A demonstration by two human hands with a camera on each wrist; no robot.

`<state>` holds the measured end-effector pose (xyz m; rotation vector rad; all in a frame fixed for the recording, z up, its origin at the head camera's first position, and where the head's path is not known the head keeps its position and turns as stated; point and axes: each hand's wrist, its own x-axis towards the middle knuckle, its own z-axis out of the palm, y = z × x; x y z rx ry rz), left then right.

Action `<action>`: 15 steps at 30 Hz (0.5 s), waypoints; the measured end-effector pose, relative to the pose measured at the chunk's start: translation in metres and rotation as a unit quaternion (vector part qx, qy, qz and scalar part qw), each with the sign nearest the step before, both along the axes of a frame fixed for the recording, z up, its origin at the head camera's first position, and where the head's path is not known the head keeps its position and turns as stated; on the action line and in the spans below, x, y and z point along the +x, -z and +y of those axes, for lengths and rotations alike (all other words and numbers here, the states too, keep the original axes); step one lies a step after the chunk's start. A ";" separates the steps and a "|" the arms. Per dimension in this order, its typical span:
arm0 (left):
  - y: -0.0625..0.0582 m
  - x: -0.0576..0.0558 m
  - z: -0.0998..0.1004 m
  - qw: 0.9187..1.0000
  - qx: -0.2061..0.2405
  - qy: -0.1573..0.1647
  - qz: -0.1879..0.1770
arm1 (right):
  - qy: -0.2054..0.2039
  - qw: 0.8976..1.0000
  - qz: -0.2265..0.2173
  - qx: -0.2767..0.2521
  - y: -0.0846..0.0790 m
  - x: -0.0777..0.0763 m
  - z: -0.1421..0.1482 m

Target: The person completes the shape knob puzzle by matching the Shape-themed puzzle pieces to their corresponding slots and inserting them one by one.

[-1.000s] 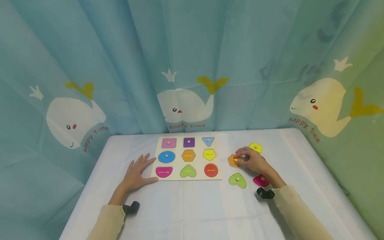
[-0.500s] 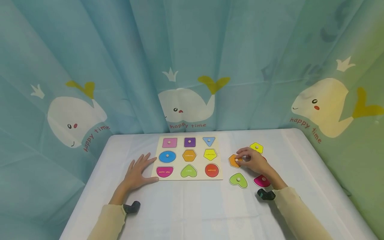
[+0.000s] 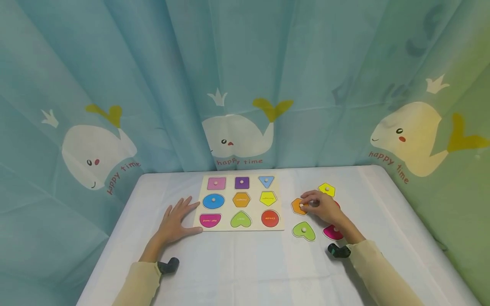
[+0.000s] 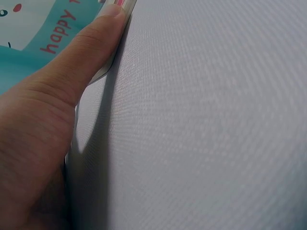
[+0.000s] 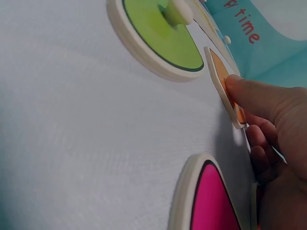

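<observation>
A cream shape-puzzle board (image 3: 255,226) lies on the table. My left hand (image 3: 172,225) rests at its left edge with fingers spread, the thumb (image 4: 88,45) against the near corner. To the board's right, my right hand (image 3: 323,207) pinches the knob of an orange hexagon puzzle piece (image 3: 296,207). In the right wrist view the thumb covers that knob, and the hexagon piece (image 5: 220,72) sits close over the cloth. Pink rectangle (image 3: 221,186), purple square (image 3: 238,185), light blue triangle (image 3: 263,178) and blue oval (image 3: 206,202) pieces with knobs sit in the board.
Loose knobbed pieces lie around my right hand: a yellow pentagon (image 3: 324,185), a green heart (image 3: 310,233) and a magenta half round (image 3: 330,232). A red piece (image 3: 337,204) is mostly hidden behind the hand. A whale-print curtain (image 3: 172,85) hangs behind the white-covered table (image 3: 245,272).
</observation>
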<state>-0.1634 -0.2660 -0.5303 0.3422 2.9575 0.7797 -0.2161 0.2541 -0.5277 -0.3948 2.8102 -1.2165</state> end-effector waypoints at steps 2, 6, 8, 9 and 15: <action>0.000 0.000 -0.001 1.000 0.000 0.000 0.002 | 0.003 1.000 -0.004 -0.004 0.000 0.001 -0.001; 0.002 0.000 -0.002 1.000 0.002 -0.001 0.005 | 0.002 1.000 0.002 -0.007 -0.001 0.001 -0.003; 0.003 0.000 -0.001 1.000 0.004 -0.001 0.007 | -0.002 1.000 0.009 -0.003 -0.001 0.002 -0.003; 0.004 0.000 -0.001 1.000 0.004 -0.002 0.008 | -0.005 1.000 0.010 -0.002 -0.001 0.002 -0.004; 0.001 0.001 -0.001 1.000 0.002 0.001 0.007 | -0.007 0.999 0.034 0.000 -0.011 -0.001 -0.011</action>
